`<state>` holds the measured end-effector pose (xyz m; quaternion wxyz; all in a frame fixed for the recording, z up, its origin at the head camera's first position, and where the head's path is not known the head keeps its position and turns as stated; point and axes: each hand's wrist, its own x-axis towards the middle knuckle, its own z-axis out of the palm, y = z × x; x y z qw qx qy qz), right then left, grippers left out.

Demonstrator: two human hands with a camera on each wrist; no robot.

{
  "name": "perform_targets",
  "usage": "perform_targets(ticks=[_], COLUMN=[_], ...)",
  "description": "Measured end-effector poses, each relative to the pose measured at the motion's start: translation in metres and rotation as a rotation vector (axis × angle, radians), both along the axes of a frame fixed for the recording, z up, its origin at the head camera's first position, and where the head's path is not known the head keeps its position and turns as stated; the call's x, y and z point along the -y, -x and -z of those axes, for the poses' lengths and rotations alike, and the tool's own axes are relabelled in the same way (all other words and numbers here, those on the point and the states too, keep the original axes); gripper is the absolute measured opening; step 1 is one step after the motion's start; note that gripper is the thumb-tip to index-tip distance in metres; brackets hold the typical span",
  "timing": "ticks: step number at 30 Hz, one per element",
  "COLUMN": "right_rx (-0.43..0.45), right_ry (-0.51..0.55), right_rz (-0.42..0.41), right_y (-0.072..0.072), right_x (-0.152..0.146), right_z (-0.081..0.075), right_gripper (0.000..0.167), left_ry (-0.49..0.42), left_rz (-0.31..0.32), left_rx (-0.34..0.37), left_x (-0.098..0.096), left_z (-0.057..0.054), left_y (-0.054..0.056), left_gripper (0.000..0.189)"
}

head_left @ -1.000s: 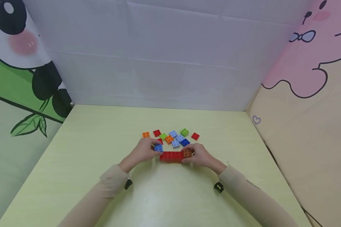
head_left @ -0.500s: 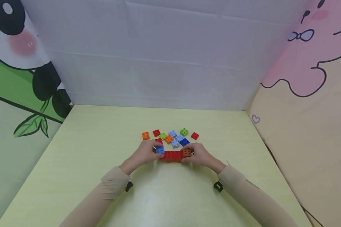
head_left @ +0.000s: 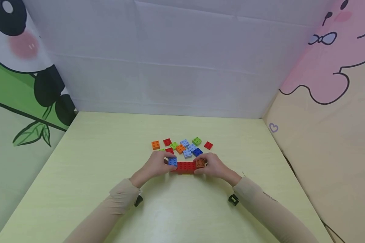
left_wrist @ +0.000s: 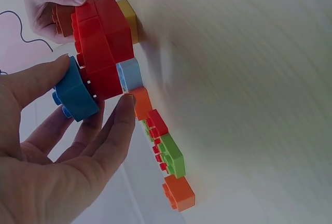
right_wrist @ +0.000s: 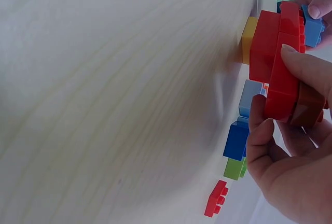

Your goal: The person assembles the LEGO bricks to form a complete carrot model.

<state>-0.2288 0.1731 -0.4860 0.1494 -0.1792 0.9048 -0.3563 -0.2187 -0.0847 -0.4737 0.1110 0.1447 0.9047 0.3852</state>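
Observation:
My left hand (head_left: pixel 153 167) pinches a blue toy brick (head_left: pixel 172 161) between thumb and fingers, over the left end of a red brick build (head_left: pixel 186 166). In the left wrist view the blue brick (left_wrist: pixel 75 90) sits slightly tilted against the red studs, some of which still show. At the other end, my right hand (head_left: pixel 216 167) grips the red build, with its thumb on the red side. A brown brick (head_left: pixel 200 163) is on top there, beside that hand's fingers. Under the red bricks a yellow brick (right_wrist: pixel 249 40) supports the middle.
Behind the build lie several loose bricks: orange (head_left: pixel 155 145), red plates (head_left: pixel 208 145), green (head_left: pixel 196 141), light blue (head_left: pixel 187 153) and dark blue (head_left: pixel 197 152). The pale tabletop (head_left: pixel 182 209) stretches in front, and a white cloth wall (head_left: pixel 170 77) stands at the back.
My left hand has moved slightly right and toward me, bringing the blue brick over the red build's left end. My right hand has stayed almost still on the other end.

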Motion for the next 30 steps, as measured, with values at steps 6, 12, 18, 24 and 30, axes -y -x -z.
perform_targets(ticks=[6,12,18,24,30], right_rx=[-0.004,-0.003,0.003,-0.004,-0.001], right_ry=[-0.001,-0.003,-0.003,-0.008,-0.009], right_rz=[-0.001,-0.002,0.004,0.003,0.006], right_y=[-0.0002,0.0002,0.0002,0.0009,0.0018], right_x=[0.0002,0.0002,0.0006,0.0013,0.0012], right_z=[0.0001,0.0005,0.0010,0.0015,0.0015], right_gripper=[0.037,0.037,0.037,0.037,0.037], left_ry=[-0.007,-0.015,-0.026,-0.033,-0.011], left_rz=[-0.016,-0.009,0.006,0.021,0.036], left_rx=[0.008,0.010,0.014,0.014,0.003], left_x=[-0.0014,-0.0016,-0.0025,-0.0027,-0.0024], left_z=[0.0012,0.0035,0.0059,0.0041,0.0038], left_y=[-0.0006,-0.0001,0.0010,0.0016,0.0037], left_gripper=[0.043,0.043,0.042,0.042,0.042])
